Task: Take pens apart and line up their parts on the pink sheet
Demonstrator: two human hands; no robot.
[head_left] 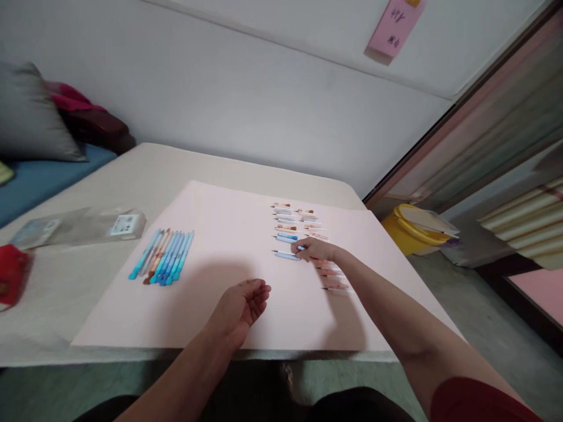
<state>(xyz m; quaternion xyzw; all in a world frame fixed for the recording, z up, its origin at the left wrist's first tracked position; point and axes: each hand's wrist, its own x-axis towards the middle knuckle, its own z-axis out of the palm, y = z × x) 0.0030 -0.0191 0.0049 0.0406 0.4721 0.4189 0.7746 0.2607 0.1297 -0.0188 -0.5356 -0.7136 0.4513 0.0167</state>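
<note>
My right hand (313, 249) reaches over the right side of a pale pink sheet (229, 223), its fingers pinched on a small blue pen (301, 248); much of that pen is hidden. Just below the fingertips lies another pale blue pen (285, 255) with a thin dark tip. Pens in blue, brown and pink, such as a brown one (285, 227) and a pink one (335, 287), lie in two rough columns around this hand. Nearer the sheet's front edge, my left hand (246, 308) hovers with loosely curved fingers and nothing in it.
Several blue and brown pens (169, 255) lie side by side on the sheet's left. Beyond them are a clear plastic bag (83, 227) and a red item (11, 275). A yellow bucket (407, 231) stands right of the table; a wall (246, 99) rises behind.
</note>
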